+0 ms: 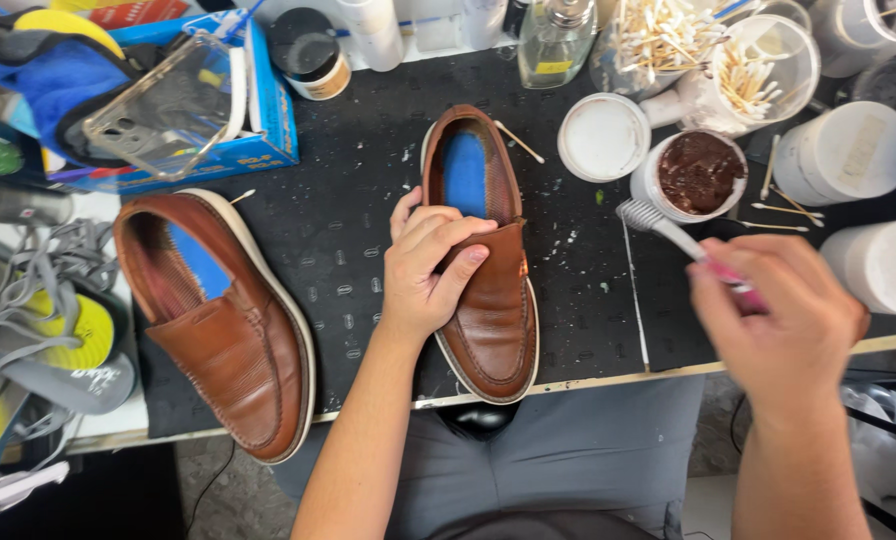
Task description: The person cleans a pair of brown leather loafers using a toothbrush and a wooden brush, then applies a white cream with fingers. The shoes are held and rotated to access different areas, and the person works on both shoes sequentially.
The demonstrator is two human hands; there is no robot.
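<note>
A brown leather loafer (493, 320) with a blue insole lies on the black mat (358, 160), toe toward me. My left hand (426, 270) grips it across the tongue, thumb on the leather. My right hand (783, 320) holds a toothbrush (668, 228) with a pink-and-white handle, its bristles just left of an open white jar of brown paste (700, 172). The jar's white lid (603, 137) lies beside it. A second matching loafer (223, 320) rests at the left, untouched.
A blue box (268, 110) with a clear plastic case stands at the back left. Grey sneakers (38, 330) sit at the far left. Cups of cotton swabs (758, 70), a glass bottle (556, 40) and white tubs (848, 150) crowd the back right.
</note>
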